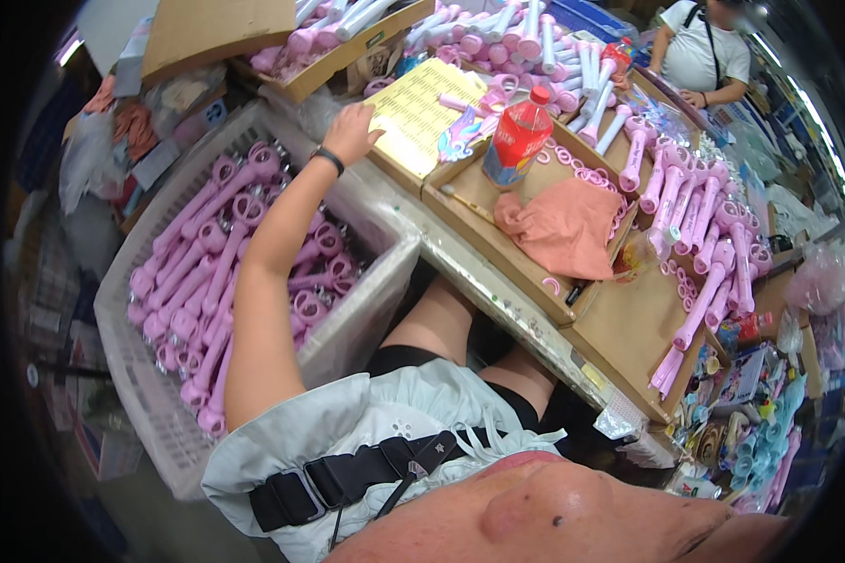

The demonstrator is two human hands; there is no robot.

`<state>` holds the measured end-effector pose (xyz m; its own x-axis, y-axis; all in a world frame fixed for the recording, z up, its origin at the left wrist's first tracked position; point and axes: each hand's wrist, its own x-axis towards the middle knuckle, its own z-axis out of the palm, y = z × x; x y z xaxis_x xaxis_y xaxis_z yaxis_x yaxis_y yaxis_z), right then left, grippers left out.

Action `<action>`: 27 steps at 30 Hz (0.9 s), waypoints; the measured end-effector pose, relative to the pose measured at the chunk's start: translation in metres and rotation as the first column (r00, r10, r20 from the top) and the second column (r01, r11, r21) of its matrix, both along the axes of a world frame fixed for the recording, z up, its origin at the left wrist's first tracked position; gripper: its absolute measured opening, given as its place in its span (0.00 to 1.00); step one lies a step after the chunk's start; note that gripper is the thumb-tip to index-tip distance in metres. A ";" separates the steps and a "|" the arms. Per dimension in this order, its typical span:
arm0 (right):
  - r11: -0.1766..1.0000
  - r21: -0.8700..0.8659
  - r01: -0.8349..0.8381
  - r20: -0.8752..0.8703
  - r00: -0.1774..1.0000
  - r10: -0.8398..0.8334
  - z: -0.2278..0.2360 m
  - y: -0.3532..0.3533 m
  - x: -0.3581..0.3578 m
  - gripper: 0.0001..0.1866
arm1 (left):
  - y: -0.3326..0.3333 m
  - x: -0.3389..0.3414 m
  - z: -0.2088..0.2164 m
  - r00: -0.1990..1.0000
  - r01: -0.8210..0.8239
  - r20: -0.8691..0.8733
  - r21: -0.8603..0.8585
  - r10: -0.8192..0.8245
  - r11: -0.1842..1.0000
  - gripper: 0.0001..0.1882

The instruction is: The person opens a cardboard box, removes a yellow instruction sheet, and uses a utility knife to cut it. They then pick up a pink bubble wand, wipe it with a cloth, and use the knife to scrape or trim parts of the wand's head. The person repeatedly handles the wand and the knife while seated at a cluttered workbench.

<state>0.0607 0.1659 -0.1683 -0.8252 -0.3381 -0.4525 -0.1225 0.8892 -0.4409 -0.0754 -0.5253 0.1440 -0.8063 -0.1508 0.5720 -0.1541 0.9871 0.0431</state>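
Observation:
My left arm reaches across a white plastic crate to the table's edge. There my left hand [349, 136] rests at the near left corner of a yellow printed sheet [421, 111], thumb apart from the fingers, with nothing visible in its grip. Beyond the hand, on the sheet's right part, lie a pink toy wand piece [462, 105] and a colourful flat wing-shaped piece [460, 136]. Below my left arm, the crate [371, 314] is filled with pink wand handles [218, 272] with ring-shaped ends. My right hand is out of the picture.
A red-capped drink bottle [518, 139] and an orange cloth [568, 230] sit in a cardboard tray among small pink rings. Pink handles [699, 192] line the table's right side. More wands [526, 42] are heaped at the back. Another person [704, 52] stands at the far right.

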 end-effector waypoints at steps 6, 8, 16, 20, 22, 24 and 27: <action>0.985 0.118 0.128 0.032 0.991 -0.132 0.069 -0.073 0.023 0.16 | -0.079 -0.082 -0.001 0.803 -0.337 0.593 0.362 0.065 0.869 0.42; 0.978 0.145 0.153 0.034 0.987 -0.159 0.078 -0.086 0.028 0.16 | -0.082 -0.084 -0.001 0.897 -0.276 0.423 0.302 0.132 0.912 0.24; 0.954 0.238 0.180 0.013 0.982 -0.188 0.100 -0.110 0.043 0.15 | -0.069 -0.069 0.005 0.989 -0.138 0.095 0.325 0.113 0.935 0.05; 0.944 0.268 0.193 0.008 0.979 -0.203 0.097 -0.105 0.051 0.15 | -0.056 -0.064 0.006 0.937 -0.077 -0.348 -0.110 0.034 0.991 0.05; 0.939 0.286 0.189 0.004 0.980 -0.199 0.092 -0.094 0.057 0.15 | -0.053 -0.063 0.011 0.941 -0.132 -0.333 -0.204 0.058 0.970 0.02; 0.928 0.329 0.174 -0.001 0.983 -0.184 0.090 -0.078 0.065 0.15 | -0.050 -0.062 0.021 0.976 -0.168 -0.169 -0.182 0.138 0.969 0.02; 0.894 0.426 0.140 -0.023 0.989 -0.144 0.103 -0.060 0.071 0.15 | -0.045 -0.045 0.042 0.941 -0.269 -0.250 -0.135 0.230 0.954 0.04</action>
